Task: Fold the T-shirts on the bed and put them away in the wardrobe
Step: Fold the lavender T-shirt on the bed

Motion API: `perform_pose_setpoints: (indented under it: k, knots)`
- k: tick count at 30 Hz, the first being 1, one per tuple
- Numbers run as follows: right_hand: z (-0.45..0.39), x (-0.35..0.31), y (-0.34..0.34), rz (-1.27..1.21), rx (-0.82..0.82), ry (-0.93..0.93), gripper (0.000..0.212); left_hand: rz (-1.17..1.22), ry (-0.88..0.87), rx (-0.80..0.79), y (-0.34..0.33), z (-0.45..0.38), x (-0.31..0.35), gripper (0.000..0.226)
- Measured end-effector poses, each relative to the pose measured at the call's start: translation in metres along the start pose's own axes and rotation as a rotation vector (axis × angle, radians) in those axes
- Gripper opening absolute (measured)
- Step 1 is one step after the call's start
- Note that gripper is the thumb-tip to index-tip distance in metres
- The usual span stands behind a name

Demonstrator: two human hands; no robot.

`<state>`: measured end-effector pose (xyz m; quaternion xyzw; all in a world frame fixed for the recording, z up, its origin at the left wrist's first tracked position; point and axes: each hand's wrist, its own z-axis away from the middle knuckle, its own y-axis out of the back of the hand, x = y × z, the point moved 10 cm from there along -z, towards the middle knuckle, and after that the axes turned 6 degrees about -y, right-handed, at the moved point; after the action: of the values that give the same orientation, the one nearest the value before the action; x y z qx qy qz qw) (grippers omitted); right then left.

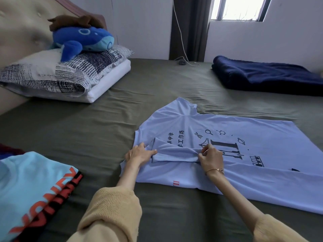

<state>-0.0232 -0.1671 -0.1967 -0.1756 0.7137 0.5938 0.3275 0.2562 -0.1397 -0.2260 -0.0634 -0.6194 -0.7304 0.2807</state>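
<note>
Two hands work on a pale blue T-shirt spread print-up on the olive bed, its long axis running left to right, collar to the left. One sleeve is folded inward across the chest. The left hand lies flat, fingers straight, pressing the sleeve's cuff end. The right hand, nearer the shirt's middle, pinches the sleeve's other end between thumb and curled fingers. A second, brighter blue shirt lies well apart to the left.
</note>
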Motion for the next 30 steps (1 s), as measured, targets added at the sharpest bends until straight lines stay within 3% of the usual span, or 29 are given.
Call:
perform_pose_setpoints:
  k: [7, 11, 12, 14, 16, 22, 27, 30]
  knots:
    - [0.017, 0.007, 0.026, 0.16, 0.051, 0.06, 0.017, 0.183, -0.033, 0.054, 0.002, 0.013, 0.006, 0.059]
    - [0.026, 0.036, 0.053, 0.34, 0.003, 0.257, 0.053, -0.133, -0.288, 0.28, 0.011, 0.043, 0.04, 0.071]
    - [0.026, 0.05, 0.06, 0.372, -0.034, 0.275, 0.058, -0.183, -0.397, 0.238, 0.002, 0.052, 0.054, 0.081]
    - [0.027, 0.087, 0.079, 0.465, -0.132, 0.227, 0.059, -0.238, -0.581, 0.008, -0.027, 0.073, 0.08, 0.093]
    - [0.028, 0.124, 0.093, 0.539, -0.254, 0.151, 0.063, -0.343, -0.644, -0.155, -0.05, 0.088, 0.084, 0.097]
    - [0.052, 0.18, 0.134, 0.674, -0.511, 0.103, 0.097, -0.493, -0.536, -0.269, -0.06, 0.095, 0.085, 0.087]
    - [0.044, 0.2, 0.147, 0.815, -0.483, 0.069, 0.094, -0.56, -0.457, -0.266, -0.071, 0.095, 0.09, 0.089]
    - [0.037, 0.207, 0.145, 0.833, -0.449, 0.051, 0.079, -0.617, -0.408, -0.302, -0.076, 0.094, 0.088, 0.091]
